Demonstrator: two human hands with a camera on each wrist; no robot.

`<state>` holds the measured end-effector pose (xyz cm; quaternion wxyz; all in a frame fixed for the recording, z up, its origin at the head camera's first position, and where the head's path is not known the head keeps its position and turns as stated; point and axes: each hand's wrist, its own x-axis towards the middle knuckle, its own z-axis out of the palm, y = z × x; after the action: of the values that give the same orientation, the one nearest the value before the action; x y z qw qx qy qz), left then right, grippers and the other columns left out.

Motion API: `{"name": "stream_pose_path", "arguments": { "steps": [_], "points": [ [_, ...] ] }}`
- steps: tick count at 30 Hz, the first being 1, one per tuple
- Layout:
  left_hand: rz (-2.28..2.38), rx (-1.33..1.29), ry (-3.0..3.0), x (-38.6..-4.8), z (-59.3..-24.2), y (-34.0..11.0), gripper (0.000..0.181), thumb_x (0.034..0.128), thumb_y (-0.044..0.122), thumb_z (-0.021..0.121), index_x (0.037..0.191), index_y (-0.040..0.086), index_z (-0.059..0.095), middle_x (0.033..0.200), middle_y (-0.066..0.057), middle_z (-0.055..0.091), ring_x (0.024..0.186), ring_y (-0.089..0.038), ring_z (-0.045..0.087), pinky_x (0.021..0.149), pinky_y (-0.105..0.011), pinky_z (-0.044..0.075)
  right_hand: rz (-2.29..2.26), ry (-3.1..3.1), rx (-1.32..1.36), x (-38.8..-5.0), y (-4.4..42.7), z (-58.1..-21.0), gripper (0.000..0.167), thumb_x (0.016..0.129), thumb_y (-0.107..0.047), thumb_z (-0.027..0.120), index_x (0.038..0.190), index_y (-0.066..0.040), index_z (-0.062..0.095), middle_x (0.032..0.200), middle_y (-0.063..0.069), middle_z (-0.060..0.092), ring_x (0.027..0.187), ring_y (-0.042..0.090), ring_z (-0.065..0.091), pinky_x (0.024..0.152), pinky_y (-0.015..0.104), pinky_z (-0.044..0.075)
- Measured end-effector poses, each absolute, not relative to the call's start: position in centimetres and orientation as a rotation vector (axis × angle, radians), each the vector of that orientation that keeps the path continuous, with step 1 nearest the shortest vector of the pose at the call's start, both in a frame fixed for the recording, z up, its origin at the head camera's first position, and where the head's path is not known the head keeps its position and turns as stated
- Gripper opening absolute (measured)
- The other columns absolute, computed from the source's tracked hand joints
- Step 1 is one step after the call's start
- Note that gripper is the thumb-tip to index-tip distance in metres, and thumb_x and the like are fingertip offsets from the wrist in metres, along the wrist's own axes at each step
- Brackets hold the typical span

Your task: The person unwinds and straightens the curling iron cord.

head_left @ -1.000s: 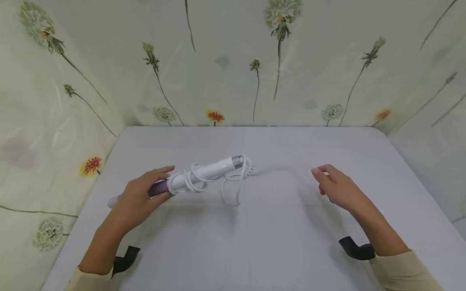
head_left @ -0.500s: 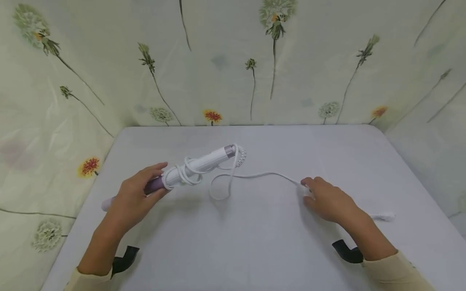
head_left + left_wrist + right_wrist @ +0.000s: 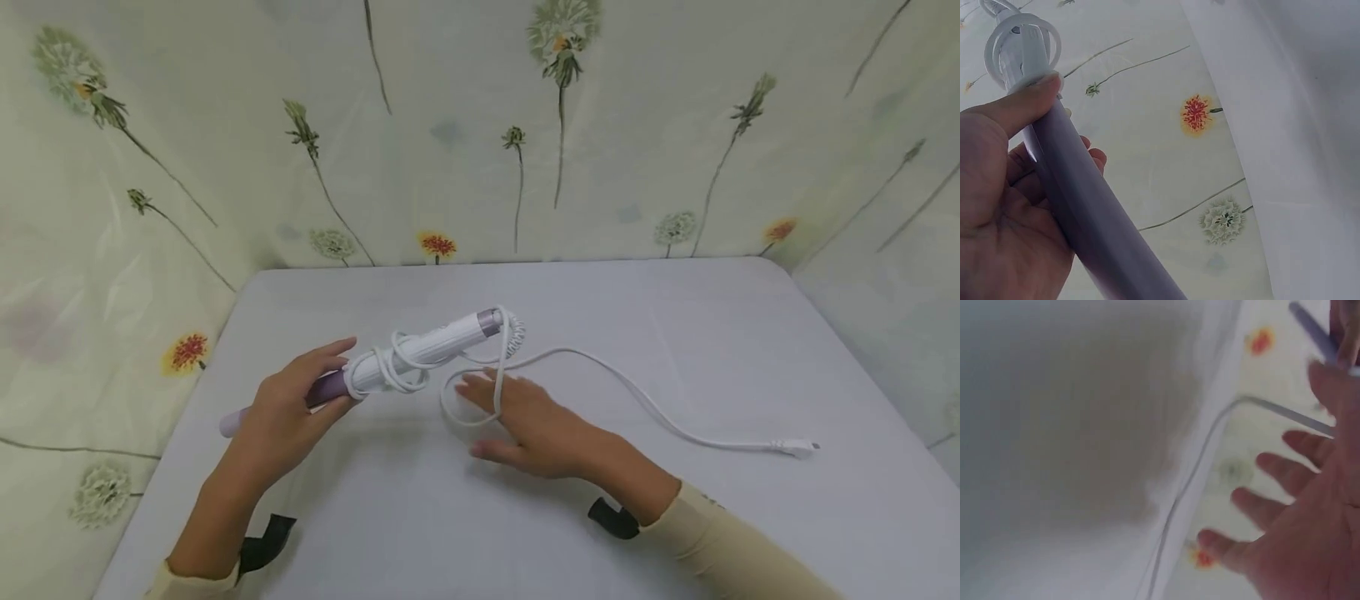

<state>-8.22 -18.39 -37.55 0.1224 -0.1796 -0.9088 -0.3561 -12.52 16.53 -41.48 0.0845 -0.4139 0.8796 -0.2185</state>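
Note:
A curling iron (image 3: 450, 340), with a white handle and a purple barrel (image 3: 1094, 200), is held above the table at a slant. My left hand (image 3: 281, 417) grips it by the barrel, thumb on one side and fingers on the other. White cord (image 3: 637, 392) winds loosely round the handle, hangs in a loop below it and runs right to a plug (image 3: 797, 448) on the table. At the hanging loop is my right hand (image 3: 540, 429), its fingers spread; the right wrist view shows nothing held in its palm (image 3: 1297, 544).
The white table (image 3: 450, 533) has its far edge against a cloth backdrop (image 3: 465, 183) printed with dandelions and flowers. Black bands (image 3: 266, 542) stick out from both wrists.
My right hand pinched the cord at the right half a second ago; it has let go and moved left to the hanging loop. The cord's plug end now lies in view. My left hand keeps its hold.

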Motion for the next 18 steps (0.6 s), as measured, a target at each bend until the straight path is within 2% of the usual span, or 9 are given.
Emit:
{"name": "stream_pose_path", "arguments": {
  "steps": [2,4,6,8,11,13,15,18],
  "points": [
    [-1.043,-0.527,-2.642,-8.1,-37.5,-18.8,0.047,0.0859,-0.004,0.083,0.129,0.006,0.067,0.152,-0.003,0.057,0.129,-0.029,0.062,0.095,-0.04,0.056,-0.768,2.519,-1.256,-12.1,14.9,-41.3,0.051,0.111,-0.046,0.048,0.151,-0.016,0.055,0.162,-0.002,0.045,0.152,0.025,0.036,0.12,0.053,0.034],
    [-1.033,-0.519,-2.642,-8.1,-37.5,-19.0,0.048,0.0859,-0.005,0.083,0.13,0.006,0.067,0.151,-0.004,0.057,0.128,-0.03,0.063,0.095,-0.042,0.056,-0.858,2.464,-1.211,-11.4,14.3,-40.9,0.041,0.114,-0.04,0.042,0.138,-0.016,0.066,0.148,-0.004,0.06,0.141,0.018,0.051,0.113,0.046,0.044],
    [-1.013,-0.498,-2.637,-8.1,-37.6,-19.1,0.049,0.0854,-0.005,0.084,0.13,0.005,0.066,0.151,-0.005,0.058,0.127,-0.031,0.063,0.094,-0.044,0.056,-0.887,2.467,-1.143,-10.7,14.7,-40.3,0.038,0.115,-0.037,0.039,0.13,-0.017,0.068,0.131,-0.007,0.07,0.126,0.012,0.061,0.103,0.042,0.052],
    [-0.99,-0.469,-2.632,-8.1,-37.7,-19.4,0.05,0.0849,-0.005,0.084,0.131,0.004,0.066,0.15,-0.005,0.059,0.126,-0.032,0.064,0.094,-0.046,0.057,-0.9,2.486,-1.115,-10.1,15.4,-39.7,0.035,0.116,-0.033,0.037,0.13,-0.017,0.064,0.114,-0.01,0.075,0.114,0.009,0.067,0.094,0.039,0.056],
    [-0.983,-0.45,-2.616,-8.0,-37.8,-19.9,0.053,0.0846,-0.005,0.084,0.133,0.004,0.064,0.148,-0.006,0.06,0.125,-0.033,0.065,0.094,-0.048,0.056,-0.959,2.55,-1.11,-9.6,16.6,-38.8,0.029,0.116,-0.028,0.036,0.131,-0.017,0.058,0.096,-0.013,0.074,0.096,0.005,0.069,0.082,0.036,0.057],
    [-0.985,-0.457,-2.609,-8.0,-38.0,-20.1,0.053,0.0847,-0.006,0.084,0.133,0.003,0.064,0.148,-0.007,0.06,0.125,-0.033,0.065,0.095,-0.049,0.056,-1.082,2.619,-1.108,-9.5,17.5,-38.2,0.025,0.115,-0.021,0.039,0.131,-0.017,0.058,0.081,-0.015,0.069,0.081,0.003,0.068,0.07,0.033,0.057],
    [-0.994,-0.467,-2.608,-8.1,-38.2,-20.2,0.051,0.0852,-0.006,0.083,0.132,0.004,0.064,0.149,-0.007,0.06,0.126,-0.033,0.064,0.096,-0.049,0.055,-1.239,2.715,-1.09,-9.8,18.2,-37.7,0.024,0.113,-0.014,0.043,0.128,-0.015,0.061,0.069,-0.016,0.059,0.063,0.001,0.058,0.056,0.029,0.052],
    [-1.006,-0.475,-2.622,-8.0,-38.5,-20.1,0.048,0.0862,-0.005,0.083,0.13,0.005,0.065,0.15,-0.005,0.058,0.129,-0.032,0.062,0.097,-0.048,0.055,-1.442,2.88,-1.001,-10.7,19.2,-36.9,0.023,0.111,-0.009,0.046,0.123,-0.013,0.065,0.061,-0.014,0.045,0.05,0.004,0.043,0.043,0.026,0.039]
  ]
}}
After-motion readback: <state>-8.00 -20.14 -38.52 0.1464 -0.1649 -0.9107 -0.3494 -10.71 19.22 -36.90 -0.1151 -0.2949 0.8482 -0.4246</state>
